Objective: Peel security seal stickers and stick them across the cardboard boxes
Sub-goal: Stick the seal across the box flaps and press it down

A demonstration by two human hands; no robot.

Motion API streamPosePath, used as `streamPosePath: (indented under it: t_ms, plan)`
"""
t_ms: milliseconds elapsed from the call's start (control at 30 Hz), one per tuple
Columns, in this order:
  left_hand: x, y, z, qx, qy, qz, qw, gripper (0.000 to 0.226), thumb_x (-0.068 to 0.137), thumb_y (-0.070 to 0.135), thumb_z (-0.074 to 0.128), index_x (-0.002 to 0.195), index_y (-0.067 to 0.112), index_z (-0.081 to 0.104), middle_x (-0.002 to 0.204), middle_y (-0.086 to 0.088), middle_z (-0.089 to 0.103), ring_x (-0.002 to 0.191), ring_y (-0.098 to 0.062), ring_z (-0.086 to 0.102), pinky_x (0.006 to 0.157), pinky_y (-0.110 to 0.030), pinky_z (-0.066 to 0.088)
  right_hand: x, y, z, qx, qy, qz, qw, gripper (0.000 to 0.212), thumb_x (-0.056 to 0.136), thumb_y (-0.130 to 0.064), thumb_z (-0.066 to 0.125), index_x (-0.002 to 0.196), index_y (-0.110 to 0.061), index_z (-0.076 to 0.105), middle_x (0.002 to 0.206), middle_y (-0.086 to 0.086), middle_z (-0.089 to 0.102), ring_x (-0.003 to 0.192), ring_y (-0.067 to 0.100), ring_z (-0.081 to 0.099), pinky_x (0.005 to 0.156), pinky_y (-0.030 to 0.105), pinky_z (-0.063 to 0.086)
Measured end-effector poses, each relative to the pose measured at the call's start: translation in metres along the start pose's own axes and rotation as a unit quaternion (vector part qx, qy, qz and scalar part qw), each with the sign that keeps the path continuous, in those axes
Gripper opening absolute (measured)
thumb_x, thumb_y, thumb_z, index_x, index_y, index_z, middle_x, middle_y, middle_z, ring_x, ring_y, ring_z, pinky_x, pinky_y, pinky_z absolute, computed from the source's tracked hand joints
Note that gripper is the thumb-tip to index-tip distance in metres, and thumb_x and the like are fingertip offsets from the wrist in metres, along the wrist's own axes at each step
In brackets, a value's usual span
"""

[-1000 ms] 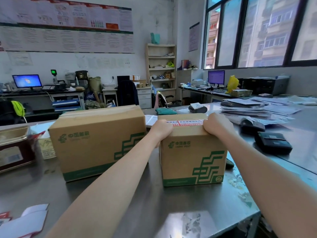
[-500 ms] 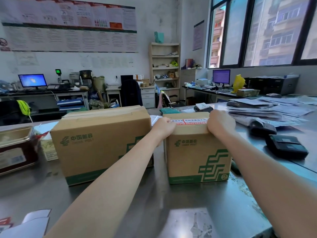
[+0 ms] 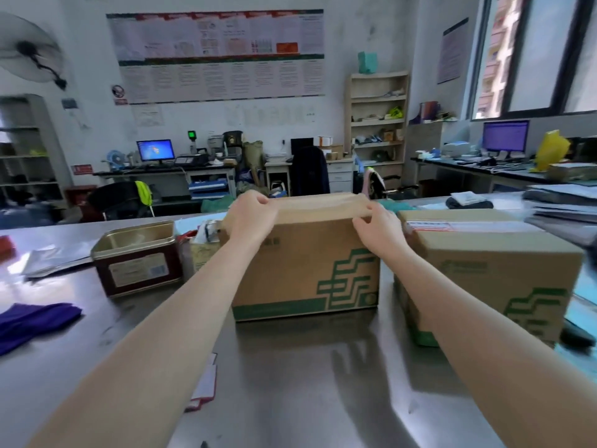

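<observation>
Larger cardboard box (image 3: pixel 307 263) stands upright at the centre of the steel table (image 3: pixel 290 383), green printed logo facing the camera; no seal is visible on its top from this angle. Left hand (image 3: pixel 250 218) grips the box's upper left corner, fingers curled over the top edge. Right hand (image 3: pixel 378 226) holds the upper right corner, fingers bent over the edge and thumb on the near face. Smaller cardboard box (image 3: pixel 491 273) stands just beside it on the right, apart from it by a narrow gap, with a red-and-white security seal sticker (image 3: pixel 429 225) lying across its top. Sticker backing sheets (image 3: pixel 203 386), white with red edges, lie flat on the table near the left forearm. To the left of the larger box stands an open metal tin (image 3: pixel 139 257) with a label on its side; a purple cloth (image 3: pixel 32 321) lies further left at the table edge. Stacked papers (image 3: pixel 562 205) occupy the far right, blurred. Desks, monitors and shelving line the rear wall.
</observation>
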State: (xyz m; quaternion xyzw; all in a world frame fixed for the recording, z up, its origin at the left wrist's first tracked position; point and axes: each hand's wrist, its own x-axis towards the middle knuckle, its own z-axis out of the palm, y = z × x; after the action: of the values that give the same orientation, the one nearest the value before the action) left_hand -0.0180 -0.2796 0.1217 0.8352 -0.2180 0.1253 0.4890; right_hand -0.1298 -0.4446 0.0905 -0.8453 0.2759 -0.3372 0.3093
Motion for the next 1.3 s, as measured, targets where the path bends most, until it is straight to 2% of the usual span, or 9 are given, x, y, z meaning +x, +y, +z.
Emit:
streamPosePath:
  t_ms: [67, 133, 300, 433, 533, 700, 933, 1067, 1300]
  plan:
    - [0.005, -0.023, -0.014, 0.075, 0.043, -0.028, 0.996, 0.011, 0.089, 0.029, 0.047, 0.09, 0.025, 0.058, 0.118, -0.009, 0.054, 0.113, -0.03, 0.048, 0.095, -0.046, 0.042, 0.002, 0.004, 0.012, 0.058, -0.014, 0.043, 0.997, 0.055, 0.095, -0.027, 0.047, 0.145, -0.017, 0.026, 0.136, 0.015, 0.043, 0.105, 0.025, 0.049, 0.081, 0.031, 0.04]
    - [0.009, -0.043, -0.021, 0.076, 0.03, -0.056, 0.995, 0.026, 0.09, 0.027, 0.047, 0.113, 0.019, 0.057, 0.132, -0.011, 0.044, 0.122, -0.03, 0.041, 0.101, -0.043, 0.038, 0.002, 0.007, 0.019, 0.095, -0.014, 0.068, 0.993, 0.06, 0.094, -0.031, 0.049, 0.146, -0.022, 0.021, 0.138, 0.014, 0.041, 0.09, 0.02, 0.049, 0.074, 0.03, 0.042]
    - [-0.005, -0.06, -0.023, -0.09, -0.046, -0.094, 0.99, 0.052, 0.094, 0.025, 0.047, 0.144, 0.017, 0.033, 0.146, -0.004, 0.037, 0.129, -0.023, 0.038, 0.087, -0.029, 0.033, -0.004, 0.002, 0.016, 0.105, -0.02, 0.065, 0.992, 0.057, 0.094, -0.03, 0.049, 0.145, -0.021, 0.024, 0.139, 0.011, 0.042, 0.097, 0.021, 0.05, 0.081, 0.032, 0.043]
    - [-0.021, -0.054, -0.029, -0.142, -0.046, -0.108, 0.983, 0.052, 0.094, 0.026, 0.044, 0.145, 0.019, 0.032, 0.149, -0.002, 0.035, 0.132, -0.022, 0.035, 0.086, -0.029, 0.03, -0.019, -0.003, 0.002, 0.093, -0.007, 0.049, 0.994, 0.053, 0.095, -0.029, 0.048, 0.143, -0.018, 0.029, 0.141, 0.005, 0.042, 0.112, 0.019, 0.046, 0.085, 0.029, 0.037]
    - [-0.036, -0.052, -0.036, -0.152, -0.046, -0.105, 0.982, 0.051, 0.094, 0.026, 0.043, 0.144, 0.018, 0.035, 0.149, -0.001, 0.035, 0.134, -0.022, 0.033, 0.097, -0.032, 0.031, -0.034, -0.005, -0.009, 0.085, 0.005, 0.047, 0.995, 0.053, 0.094, -0.03, 0.049, 0.143, -0.017, 0.031, 0.139, 0.004, 0.044, 0.114, 0.019, 0.045, 0.084, 0.027, 0.033]
    - [-0.071, -0.051, -0.055, -0.176, -0.037, -0.109, 0.978, 0.048, 0.092, 0.028, 0.042, 0.138, 0.017, 0.044, 0.141, -0.001, 0.046, 0.118, -0.02, 0.044, 0.094, -0.038, 0.036, -0.067, -0.01, -0.026, 0.08, 0.006, 0.041, 0.996, 0.053, 0.093, -0.032, 0.05, 0.141, -0.017, 0.033, 0.139, 0.005, 0.045, 0.124, 0.024, 0.043, 0.094, 0.032, 0.036]
    - [-0.119, -0.047, -0.079, -0.214, -0.032, -0.1, 0.971, 0.048, 0.095, 0.027, 0.042, 0.142, 0.024, 0.039, 0.144, 0.005, 0.041, 0.122, -0.014, 0.039, 0.101, -0.036, 0.029, -0.109, -0.01, -0.05, 0.07, 0.007, 0.032, 0.997, 0.055, 0.093, -0.034, 0.05, 0.142, -0.016, 0.033, 0.139, 0.007, 0.044, 0.12, 0.024, 0.045, 0.084, 0.027, 0.034]
    - [-0.139, -0.049, -0.084, -0.206, -0.028, -0.083, 0.975, 0.047, 0.094, 0.03, 0.042, 0.14, 0.024, 0.042, 0.143, 0.006, 0.043, 0.123, -0.013, 0.04, 0.1, -0.033, 0.031, -0.127, -0.008, -0.057, 0.075, 0.01, 0.032, 0.997, 0.053, 0.093, -0.034, 0.049, 0.141, -0.017, 0.033, 0.135, 0.008, 0.047, 0.098, 0.016, 0.044, 0.081, 0.027, 0.034]
    - [-0.149, -0.045, -0.086, -0.176, -0.028, -0.067, 0.982, 0.046, 0.096, 0.028, 0.04, 0.142, 0.022, 0.04, 0.135, 0.005, 0.047, 0.079, 0.007, 0.04, 0.084, -0.027, 0.03, -0.138, -0.008, -0.056, 0.086, 0.013, 0.048, 0.995, 0.056, 0.093, -0.031, 0.05, 0.144, -0.019, 0.028, 0.142, 0.011, 0.038, 0.122, 0.026, 0.042, 0.083, 0.029, 0.033]
